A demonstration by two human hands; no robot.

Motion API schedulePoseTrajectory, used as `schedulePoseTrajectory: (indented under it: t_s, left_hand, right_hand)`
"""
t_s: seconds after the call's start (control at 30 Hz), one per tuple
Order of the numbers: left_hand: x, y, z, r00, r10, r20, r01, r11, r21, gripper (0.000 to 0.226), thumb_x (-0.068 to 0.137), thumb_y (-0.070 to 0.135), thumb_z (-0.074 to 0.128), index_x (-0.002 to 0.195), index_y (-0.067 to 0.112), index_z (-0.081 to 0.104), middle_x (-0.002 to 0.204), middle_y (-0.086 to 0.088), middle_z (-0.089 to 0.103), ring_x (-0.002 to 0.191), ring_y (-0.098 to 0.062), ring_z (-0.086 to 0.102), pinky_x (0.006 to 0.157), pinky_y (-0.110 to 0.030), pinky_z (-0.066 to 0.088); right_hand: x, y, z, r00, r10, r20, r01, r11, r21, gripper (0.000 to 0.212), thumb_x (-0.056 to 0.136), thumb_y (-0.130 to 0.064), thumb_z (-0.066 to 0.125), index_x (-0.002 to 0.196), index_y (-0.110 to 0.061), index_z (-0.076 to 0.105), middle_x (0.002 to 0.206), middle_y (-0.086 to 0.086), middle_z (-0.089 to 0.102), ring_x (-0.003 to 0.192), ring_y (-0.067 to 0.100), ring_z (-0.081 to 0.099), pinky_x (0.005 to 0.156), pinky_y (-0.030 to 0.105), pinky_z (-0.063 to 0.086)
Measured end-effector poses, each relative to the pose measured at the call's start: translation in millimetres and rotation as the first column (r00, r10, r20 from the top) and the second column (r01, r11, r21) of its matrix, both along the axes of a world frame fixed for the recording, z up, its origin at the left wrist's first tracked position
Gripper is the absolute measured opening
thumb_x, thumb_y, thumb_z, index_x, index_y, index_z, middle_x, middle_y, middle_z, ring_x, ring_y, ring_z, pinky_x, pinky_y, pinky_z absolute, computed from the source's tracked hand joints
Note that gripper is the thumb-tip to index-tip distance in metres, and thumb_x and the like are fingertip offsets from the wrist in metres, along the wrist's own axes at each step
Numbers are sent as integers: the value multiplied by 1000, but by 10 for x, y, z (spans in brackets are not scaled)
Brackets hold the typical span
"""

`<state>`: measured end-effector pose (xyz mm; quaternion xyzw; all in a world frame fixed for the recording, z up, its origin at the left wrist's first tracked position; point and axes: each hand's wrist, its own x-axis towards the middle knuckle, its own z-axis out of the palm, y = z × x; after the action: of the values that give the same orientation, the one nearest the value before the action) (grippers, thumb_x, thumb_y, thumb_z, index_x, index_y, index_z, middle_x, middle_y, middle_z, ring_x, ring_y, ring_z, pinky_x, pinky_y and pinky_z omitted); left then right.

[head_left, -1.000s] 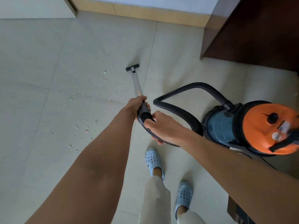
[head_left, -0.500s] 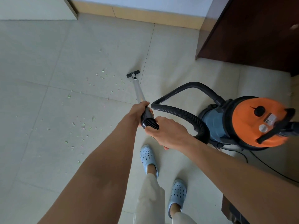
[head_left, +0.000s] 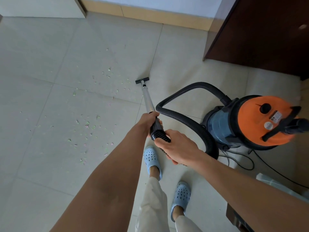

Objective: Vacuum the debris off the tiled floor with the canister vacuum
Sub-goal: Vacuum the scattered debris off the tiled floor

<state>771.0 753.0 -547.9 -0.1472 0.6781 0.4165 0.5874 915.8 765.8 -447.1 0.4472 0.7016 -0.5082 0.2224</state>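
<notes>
A: How are the hands set?
B: Both arms reach forward. The left hand (head_left: 148, 120) grips the wand (head_left: 148, 99); the right hand (head_left: 177, 146) clasps the ribbed hose (head_left: 187, 120).
A: And the vacuum?
B: Canister vacuum (head_left: 250, 121) stands at right; floor nozzle (head_left: 142, 80) touches the tiled floor (head_left: 41, 64) beside debris (head_left: 87, 124).

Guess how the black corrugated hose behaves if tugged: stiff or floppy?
Probably floppy: the hose loops freely between the right hand and the canister. Its ribbing suggests it bends without kinking. A hard tug would likely drag the canister.
</notes>
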Motion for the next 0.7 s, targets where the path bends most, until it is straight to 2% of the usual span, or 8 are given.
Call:
schedulePoseTrajectory:
  t_s: [0.2, 0.43, 0.7]
  left_hand:
    - [184, -177, 9, 999, -14, -34, 14, 1000, -13, 13, 95, 11, 54, 100, 0, 47, 68, -12, 53, 54, -21, 55, 57, -34, 53]
    - [418, -384, 55, 998, -19, -51, 18, 999, -32, 15, 95, 11, 55, 100, -1, 48, 73, -13, 53, 56, -21, 56, 58, -35, 53]
    - [829, -705, 112, 1000, -1, -31, 0, 999, -40, 15, 96, 12, 55, 100, -1, 50, 74, -13, 54, 54, -21, 56, 50, -29, 53]
  right_hand:
    - [189, -171, 21, 999, -41, -16, 40, 998, -45, 30, 91, -47, 53, 100, -20, 63, 67, -2, 64, 42, 14, 57, 67, 35, 53]
    - [433, -351, 85, 998, -55, -26, 53, 995, -80, 27, 91, -45, 53, 103, -23, 64, 61, -4, 62, 39, 13, 53, 56, 27, 46]
    - [846, -629, 97, 998, -38, -42, 35, 996, -76, 28, 91, -46, 54, 102, -22, 64, 58, -4, 62, 39, 12, 53, 57, 29, 50]
